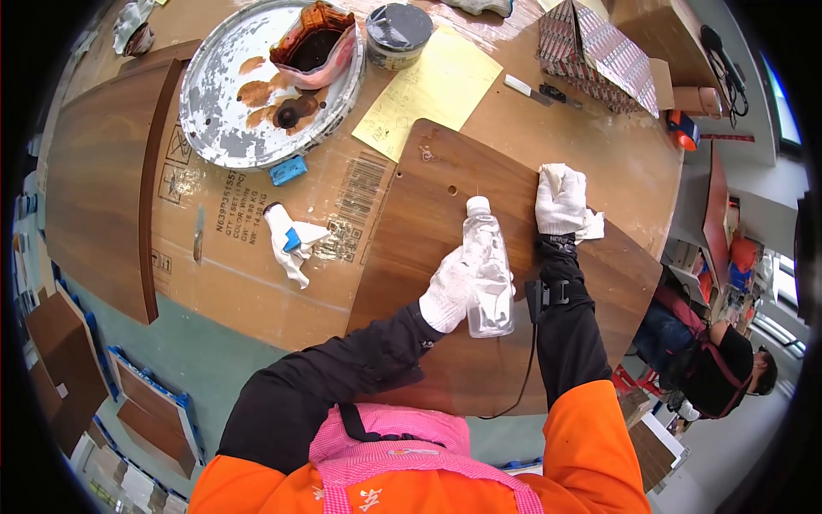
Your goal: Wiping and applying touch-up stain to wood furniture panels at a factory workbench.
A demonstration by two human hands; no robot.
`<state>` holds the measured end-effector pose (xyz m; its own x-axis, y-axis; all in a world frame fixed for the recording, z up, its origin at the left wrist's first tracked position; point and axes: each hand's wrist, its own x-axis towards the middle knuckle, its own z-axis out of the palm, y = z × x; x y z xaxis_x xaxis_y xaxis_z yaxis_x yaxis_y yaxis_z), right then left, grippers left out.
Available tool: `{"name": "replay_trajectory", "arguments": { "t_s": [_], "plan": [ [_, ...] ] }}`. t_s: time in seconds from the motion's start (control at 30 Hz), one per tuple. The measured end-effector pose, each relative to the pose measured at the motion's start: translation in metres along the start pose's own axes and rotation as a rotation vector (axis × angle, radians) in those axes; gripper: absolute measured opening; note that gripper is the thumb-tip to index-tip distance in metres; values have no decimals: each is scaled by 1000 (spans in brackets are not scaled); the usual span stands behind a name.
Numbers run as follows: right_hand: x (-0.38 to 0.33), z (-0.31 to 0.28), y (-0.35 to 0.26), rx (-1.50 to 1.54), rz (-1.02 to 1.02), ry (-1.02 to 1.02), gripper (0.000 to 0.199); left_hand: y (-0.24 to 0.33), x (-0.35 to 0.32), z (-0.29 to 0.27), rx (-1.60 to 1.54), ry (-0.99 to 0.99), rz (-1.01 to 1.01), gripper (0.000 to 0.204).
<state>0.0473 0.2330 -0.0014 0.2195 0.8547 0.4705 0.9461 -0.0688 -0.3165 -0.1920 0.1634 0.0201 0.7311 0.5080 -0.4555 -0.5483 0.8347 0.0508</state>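
My left hand (pixel 449 289), in a white glove, grips a clear plastic bottle (pixel 489 267) with a white cap, held over a dark brown wooden panel (pixel 428 214). My right hand (pixel 560 201), also gloved in white, presses a white cloth (pixel 589 224) flat against the panel's far right edge. The panel lies on a cardboard-covered table (pixel 248 257) in front of me.
A round metal tray (pixel 214 94) with brown stain and a stained pouch (pixel 315 43) sits at the back left, a grey tin (pixel 398 32) and a yellow sheet (pixel 432 90) beside it. A crumpled white glove (pixel 289 240) lies left of the panel. Another person (pixel 728 360) sits at the right.
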Motion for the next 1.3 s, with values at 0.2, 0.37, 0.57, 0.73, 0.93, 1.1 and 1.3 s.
{"name": "replay_trajectory", "arguments": {
  "t_s": [0.2, 0.37, 0.57, 0.73, 0.93, 1.1, 1.3],
  "plan": [
    [1, 2, -36, -7, 68, -139, 18, 42, -55, 5, 864, 160, 71, 50],
    [8, 38, -133, 110, -54, -214, 11, 80, -128, 19, 1236, 280, 116, 79],
    [19, 54, -197, 262, -196, -346, 12, 72, -191, -35, 1262, 242, 614, 87],
    [6, 17, -158, 12, -296, -434, 8, 109, -250, -69, 1319, 436, 815, 80],
    [37, 48, -181, -11, -235, -313, 12, 177, -232, -116, 1112, 721, 1413, 85],
    [7, 25, -199, -36, -301, -597, 10, 201, -233, -159, 1247, 889, 1468, 85],
    [35, 60, -172, 77, -185, -253, 4, 196, -219, -175, 1300, 882, 1246, 74]
  ]
}}
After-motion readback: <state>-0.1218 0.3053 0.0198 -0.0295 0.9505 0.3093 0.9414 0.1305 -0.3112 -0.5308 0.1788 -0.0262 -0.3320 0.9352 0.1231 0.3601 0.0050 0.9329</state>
